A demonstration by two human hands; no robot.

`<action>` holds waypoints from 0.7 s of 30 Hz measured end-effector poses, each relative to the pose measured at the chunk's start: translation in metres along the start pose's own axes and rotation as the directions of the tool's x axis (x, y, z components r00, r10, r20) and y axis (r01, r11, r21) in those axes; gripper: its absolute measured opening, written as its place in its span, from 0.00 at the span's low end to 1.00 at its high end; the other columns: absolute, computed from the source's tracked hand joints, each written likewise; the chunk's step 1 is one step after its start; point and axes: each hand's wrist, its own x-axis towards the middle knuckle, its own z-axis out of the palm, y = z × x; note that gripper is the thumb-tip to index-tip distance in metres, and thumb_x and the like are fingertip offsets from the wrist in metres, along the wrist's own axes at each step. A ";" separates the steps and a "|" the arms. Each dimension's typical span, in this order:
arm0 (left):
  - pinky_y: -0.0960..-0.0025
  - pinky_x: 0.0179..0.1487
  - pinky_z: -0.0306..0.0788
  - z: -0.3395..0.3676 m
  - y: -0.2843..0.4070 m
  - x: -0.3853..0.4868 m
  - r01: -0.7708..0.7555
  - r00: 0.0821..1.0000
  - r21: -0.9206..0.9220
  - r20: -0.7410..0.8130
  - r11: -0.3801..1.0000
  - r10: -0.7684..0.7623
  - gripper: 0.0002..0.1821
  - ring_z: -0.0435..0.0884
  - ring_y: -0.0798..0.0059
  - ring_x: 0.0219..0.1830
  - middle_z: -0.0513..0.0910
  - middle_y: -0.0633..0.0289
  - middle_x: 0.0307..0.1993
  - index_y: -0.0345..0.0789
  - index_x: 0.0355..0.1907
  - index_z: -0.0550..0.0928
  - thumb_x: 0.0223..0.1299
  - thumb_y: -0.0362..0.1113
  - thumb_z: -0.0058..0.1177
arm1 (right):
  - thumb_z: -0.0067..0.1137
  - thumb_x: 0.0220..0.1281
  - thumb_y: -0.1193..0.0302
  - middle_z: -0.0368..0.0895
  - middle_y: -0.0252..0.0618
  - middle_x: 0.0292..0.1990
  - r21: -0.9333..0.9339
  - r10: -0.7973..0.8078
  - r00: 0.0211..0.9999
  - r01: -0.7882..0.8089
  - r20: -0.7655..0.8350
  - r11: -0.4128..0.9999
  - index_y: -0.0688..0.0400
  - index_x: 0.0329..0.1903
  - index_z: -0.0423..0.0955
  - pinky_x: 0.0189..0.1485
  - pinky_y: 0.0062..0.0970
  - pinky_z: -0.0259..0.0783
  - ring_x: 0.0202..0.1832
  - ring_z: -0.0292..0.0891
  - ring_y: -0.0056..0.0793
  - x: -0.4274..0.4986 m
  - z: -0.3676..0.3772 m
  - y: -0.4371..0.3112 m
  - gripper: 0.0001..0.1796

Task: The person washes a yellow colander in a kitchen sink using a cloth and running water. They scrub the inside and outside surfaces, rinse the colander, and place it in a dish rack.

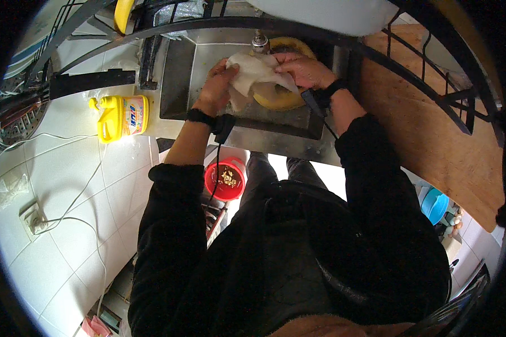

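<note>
Both hands hold a wet, whitish cloth-like sheet spread below the faucet, over a stainless steel sink. My left hand grips its left edge between thumb and fingers. At its right side, my right hand pinches the sheet near the top. Whether it is cloth or another thin material, I cannot tell. Beneath and behind it sits a yellow round basin or colander in the sink, partly hidden by the sheet and my right hand. Each wrist wears a black strap with a small cabled device.
A black metal rack arches over the sink. A yellow detergent jug stands on the left. To the right lies a brown wooden board or worktop. A red bucket with scraps is below the sink edge.
</note>
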 end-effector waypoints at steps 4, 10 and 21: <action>0.59 0.56 0.80 -0.002 -0.003 -0.005 0.010 0.996 -0.118 -0.083 0.993 -0.020 0.13 0.85 0.64 0.51 0.84 0.57 0.51 0.34 0.57 0.78 0.73 0.30 0.51 | 0.63 0.67 0.74 0.76 0.35 0.57 -0.252 -0.007 0.998 -0.007 -0.056 0.968 0.61 0.69 0.66 0.62 0.26 0.71 0.57 0.75 0.25 -0.010 0.003 -0.007 0.30; 0.58 0.59 0.79 -0.001 -0.006 -0.012 0.010 0.998 -0.113 -0.064 0.994 -0.017 0.14 0.84 0.63 0.53 0.84 0.56 0.53 0.33 0.59 0.77 0.74 0.31 0.50 | 0.64 0.68 0.75 0.77 0.33 0.53 -0.489 -0.190 0.962 0.073 -0.194 0.869 0.59 0.68 0.68 0.58 0.24 0.73 0.53 0.75 0.20 -0.014 0.020 -0.004 0.28; 0.58 0.62 0.77 -0.005 -0.011 -0.013 0.011 1.000 -0.133 -0.026 0.991 -0.014 0.16 0.83 0.63 0.55 0.83 0.56 0.54 0.32 0.60 0.76 0.74 0.32 0.51 | 0.67 0.66 0.71 0.86 0.31 0.42 -0.562 -0.280 0.934 0.112 -0.223 0.820 0.59 0.50 0.84 0.51 0.21 0.75 0.44 0.79 0.17 -0.017 0.033 -0.008 0.11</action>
